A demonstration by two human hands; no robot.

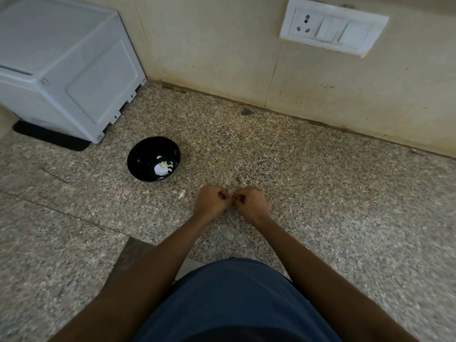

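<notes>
Since both hands sit knuckle to knuckle at counter [320, 193] centre, I read this as peeling work. Left hand [212, 202] and right hand [249, 203] both have fingers curled tight, and the thumb tips meet in the gap between them. They look pinched on one small thing, which I take for a clove because of what's in the bowl. The clove itself is hidden behind the fingers, so that's a judgement and I can't tell its long axis.

Key relation: the bowl [134, 150] lies at 10 o'clock from the grip, near but apart. It is black and upright, with white pieces [162, 167] in the bottom toward its 4 o'clock side. The left hand is the nearer one, so I'd expect it to carry the drop with a short reach up and left, with no crossing over the right.

A pale scrap [181, 194] lies on the counter at 9 o'clock from the left hand, just beside it and roughly on the path to the bowl. It could get brushed.

A white box [69, 70] stands at 11 o'clock, well past the bowl. A socket plate [330, 28] is on the wall at 1 o'clock.
</notes>
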